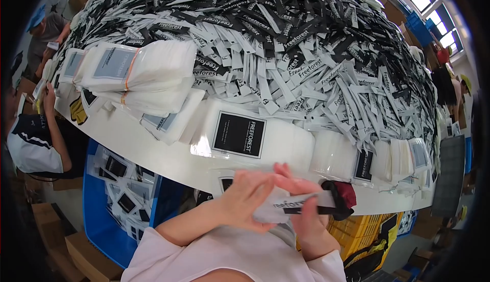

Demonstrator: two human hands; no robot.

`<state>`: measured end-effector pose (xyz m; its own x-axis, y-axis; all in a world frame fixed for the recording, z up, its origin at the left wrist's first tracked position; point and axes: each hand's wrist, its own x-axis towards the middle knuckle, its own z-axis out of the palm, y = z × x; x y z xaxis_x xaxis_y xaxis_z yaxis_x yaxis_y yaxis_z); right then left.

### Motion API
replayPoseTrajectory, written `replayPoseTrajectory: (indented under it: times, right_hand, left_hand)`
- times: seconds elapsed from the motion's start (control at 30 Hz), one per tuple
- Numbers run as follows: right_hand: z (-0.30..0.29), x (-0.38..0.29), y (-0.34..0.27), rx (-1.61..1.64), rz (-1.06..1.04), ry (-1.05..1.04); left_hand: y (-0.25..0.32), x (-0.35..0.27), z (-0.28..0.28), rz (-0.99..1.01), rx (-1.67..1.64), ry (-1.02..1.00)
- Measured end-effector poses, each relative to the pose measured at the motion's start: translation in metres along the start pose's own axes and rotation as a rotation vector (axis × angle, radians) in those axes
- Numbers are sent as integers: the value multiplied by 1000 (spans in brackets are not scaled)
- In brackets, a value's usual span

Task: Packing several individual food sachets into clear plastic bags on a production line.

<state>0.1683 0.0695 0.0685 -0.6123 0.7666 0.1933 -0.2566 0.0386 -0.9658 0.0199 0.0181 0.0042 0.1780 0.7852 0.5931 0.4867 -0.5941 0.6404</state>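
My right hand (312, 217) grips white and black stick sachets (302, 204), thumb pressed across them in front of my chest. My left hand (247, 196) is beside it, thumb and fingers spread around a whitish plastic pouch (264, 214); the fingers are blurred and the pouch is partly hidden. Both hands' fingertips come close together above the sachets. Just beyond them, at the table's near edge, lies a stack of translucent pouches (287, 144), its top one bearing a black printed label (239, 134).
A large heap of black and white sachets (268, 33) covers the white table (115, 132). Banded pouch bundles (160, 67) lie left, more pouches (333, 155) right. Below stand a blue bin (90, 205) of filled pouches and a yellow crate (346, 230). Co-workers (36, 140) sit at left.
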Motion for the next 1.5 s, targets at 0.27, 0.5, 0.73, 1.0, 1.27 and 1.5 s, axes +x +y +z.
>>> replayPoseTrajectory:
  times: [0.27,0.5,0.73,1.0,1.27,1.5]
  right_hand:
    - [-5,13,7,24,79,42]
    - [-6,18,-15,-309,248,-163]
    - [-8,16,-13,163,372,-97]
    - [-12,5,3,-418,-90,119]
    - [-12,-1,9,-974,-288,-221]
    - [-13,-1,1,-871,-240,-45]
  left_hand:
    - [-2,-4,6,-83,-103,-112]
    - [-9,-4,-2,-178,-126,8]
    - [-2,3,-14,-158,-4,-100]
    - [-4,6,-18,-144,-102,-66]
    - [-4,9,-23,-41,132,-146]
    - [-3,9,-25,-97,33,-99]
